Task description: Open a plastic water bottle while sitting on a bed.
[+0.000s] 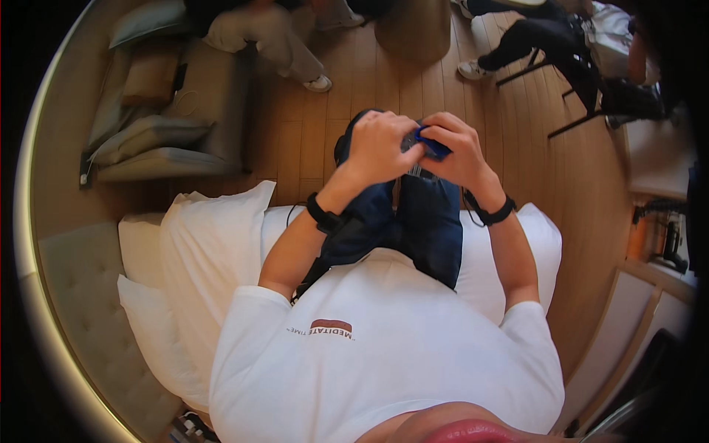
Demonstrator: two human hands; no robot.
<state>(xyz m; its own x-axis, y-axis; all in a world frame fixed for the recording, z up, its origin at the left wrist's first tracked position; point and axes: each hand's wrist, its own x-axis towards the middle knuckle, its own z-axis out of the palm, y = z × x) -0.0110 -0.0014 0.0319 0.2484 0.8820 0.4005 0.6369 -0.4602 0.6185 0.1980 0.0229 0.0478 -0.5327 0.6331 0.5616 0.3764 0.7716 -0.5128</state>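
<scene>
Above my knees, my left hand [381,145] and my right hand [455,145] meet around a small object with a dark blue part [434,145]. The fingers of my right hand grip the blue part. My left hand closes on the object's greyish, clear-looking side [409,142]; its kind cannot be told. Below the hands, partly hidden, a dark piece with a printed barcode [415,170] shows between them. Each wrist wears a black strap [324,215]. Under my arms are my dark trousers [429,221] and white T-shirt.
I sit on a white bed [493,249] with white pillows [213,243] at the left. A grey sofa [213,105] with cushions stands front left. People sit beyond, one on a black-legged chair [523,72]. A round brown stool or table [414,33] stands ahead.
</scene>
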